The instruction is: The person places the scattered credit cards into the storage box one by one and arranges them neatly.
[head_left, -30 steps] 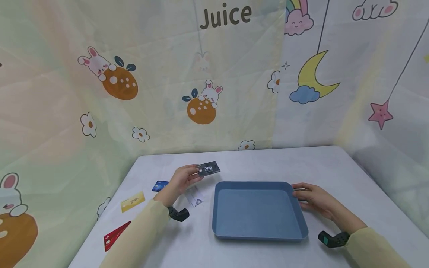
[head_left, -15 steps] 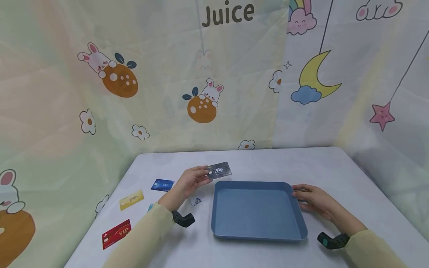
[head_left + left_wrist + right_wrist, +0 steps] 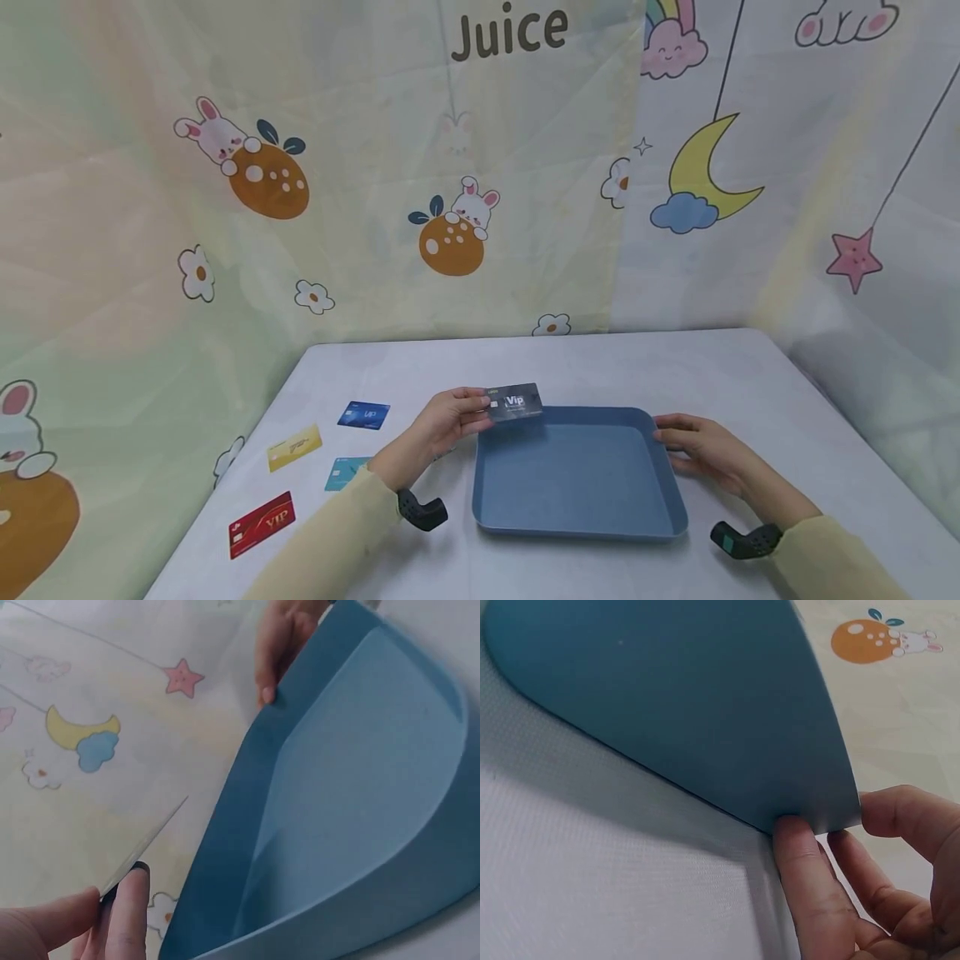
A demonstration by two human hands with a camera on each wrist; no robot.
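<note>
In the head view my left hand pinches a dark grey VIP card by its left end. The card is over the far left corner of the blue rectangular tray. The left wrist view shows the card nearly edge-on between thumb and fingers, just outside the tray's wall. My right hand is at the tray's far right corner. From the right wrist view, its thumb and fingers hold that corner from outside. No items show inside the tray.
Left of the tray on the white table lie a blue card, a gold card, a teal card and a red VIP card. My left forearm overlaps the teal one. A printed curtain hangs behind.
My left hand has carried the grey card rightward and slightly nearer, from beside the tray to over its far left corner. The teal card has come into view. My right hand stays put.
</note>
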